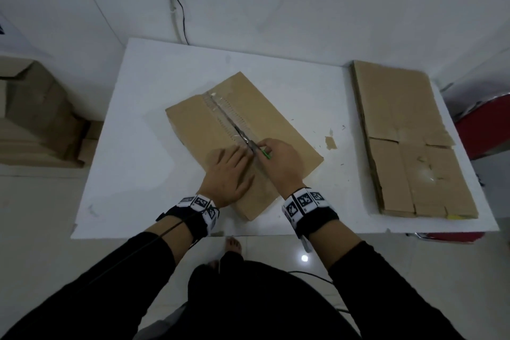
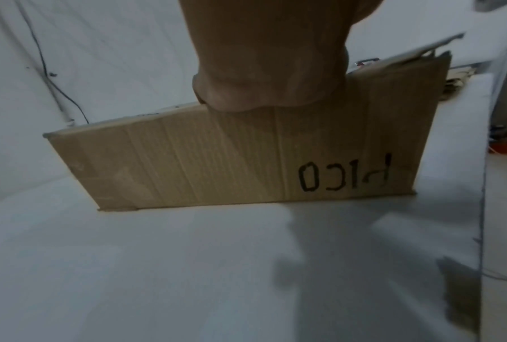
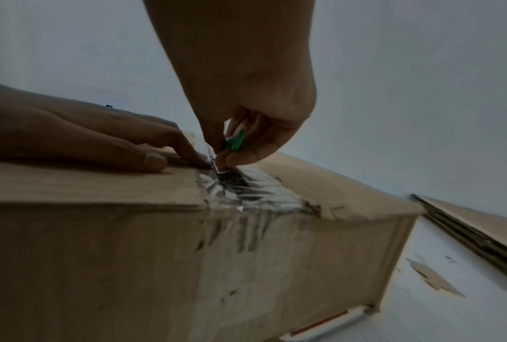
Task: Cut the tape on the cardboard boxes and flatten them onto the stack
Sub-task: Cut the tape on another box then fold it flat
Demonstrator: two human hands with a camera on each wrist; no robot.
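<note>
A taped brown cardboard box [image 1: 278, 121] stands on the white table [image 1: 143, 124], turned at an angle; its side reads "PICO" [image 2: 346, 173] upside down. Clear tape [image 1: 220, 107] runs along the top seam. My right hand [image 1: 278, 157] pinches a small green-handled cutter [image 1: 265, 154] with its blade in the seam near the box's near end [image 3: 217, 166]. My left hand [image 1: 229, 174] lies flat on the left flap beside the seam, fingers straight [image 3: 147, 159]. A stack of flattened boxes [image 1: 408, 141] lies at the table's right.
More cardboard boxes [image 1: 36, 113] are piled on the floor at the left. A torn cardboard scrap [image 1: 330, 142] and small bits lie between box and stack. Something red [image 1: 480, 130] stands beyond the table's right edge. A black cable [image 1: 179, 5] hangs down the wall.
</note>
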